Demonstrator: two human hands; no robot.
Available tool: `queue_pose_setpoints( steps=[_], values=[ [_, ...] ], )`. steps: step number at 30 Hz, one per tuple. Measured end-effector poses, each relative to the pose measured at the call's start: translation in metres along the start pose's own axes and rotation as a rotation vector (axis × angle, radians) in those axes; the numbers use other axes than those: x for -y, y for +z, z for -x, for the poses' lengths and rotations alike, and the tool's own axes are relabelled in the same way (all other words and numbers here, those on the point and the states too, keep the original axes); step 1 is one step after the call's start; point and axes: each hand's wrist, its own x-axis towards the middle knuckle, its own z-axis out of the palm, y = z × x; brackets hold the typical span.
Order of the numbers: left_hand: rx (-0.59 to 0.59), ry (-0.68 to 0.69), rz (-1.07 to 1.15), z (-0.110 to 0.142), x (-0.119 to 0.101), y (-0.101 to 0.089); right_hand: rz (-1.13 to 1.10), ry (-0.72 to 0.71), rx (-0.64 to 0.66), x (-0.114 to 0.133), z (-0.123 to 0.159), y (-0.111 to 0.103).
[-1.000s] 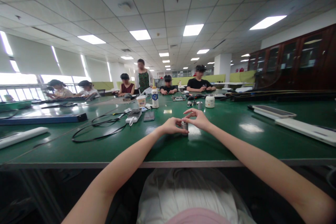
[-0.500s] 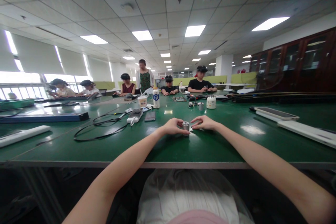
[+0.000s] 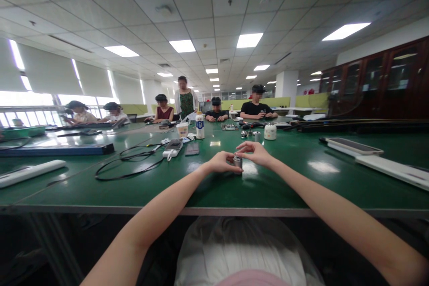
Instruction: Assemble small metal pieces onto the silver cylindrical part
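Observation:
A small silvery metal cylinder (image 3: 237,165) stands upright on the green table. My left hand (image 3: 219,161) is closed around its side from the left, with the thumb low at the front and fingers behind. From the right, my right hand (image 3: 257,153) reaches over the cylinder's top. Its thumb and fingers are curled at the top rim; the upper fingers arch a little above it. Whether a separate small part sits between those fingertips is too small to make out.
Beyond my hands stand a white jar (image 3: 270,132), a bottle (image 3: 200,125), a cup (image 3: 182,130) and small metal parts (image 3: 246,134). Left lie a black cable (image 3: 110,176) and a white device (image 3: 172,148). White panels (image 3: 392,167) lie right. Several people sit or stand across the table.
My right hand drew back from the cylinder to its right side, fingers apart, then came back over its top. My left hand kept its hold, and the cylinder stayed upright.

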Motion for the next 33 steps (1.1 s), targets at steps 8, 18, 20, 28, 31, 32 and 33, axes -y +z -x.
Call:
queue_pose_setpoints(
  steps=[8, 18, 20, 28, 31, 32, 33],
  values=[
    [-0.003, 0.004, -0.047, 0.000, 0.000, -0.001, 0.087, -0.034, -0.008, 0.004, 0.002, 0.004],
    [-0.005, -0.005, -0.060, -0.001, 0.000, -0.001, 0.007, 0.009, -0.079, 0.003, 0.002, 0.002],
    [-0.014, -0.003, -0.061, -0.001, 0.000, 0.000, 0.051, -0.015, -0.031, 0.004, 0.003, 0.004],
    [-0.016, -0.018, -0.060, 0.001, -0.003, -0.001, 0.007, 0.085, -0.179, -0.023, -0.001, -0.015],
    [0.001, -0.028, -0.048, 0.001, -0.005, -0.002, -0.008, 0.277, 0.132, -0.040, 0.004, -0.030],
    [0.005, -0.031, -0.047, 0.002, -0.006, -0.002, -0.025, 0.313, 0.189, -0.044, 0.006, -0.034],
    [0.006, -0.034, -0.046, 0.002, -0.006, -0.002, -0.042, 0.336, 0.217, -0.047, 0.007, -0.037]
  ],
)
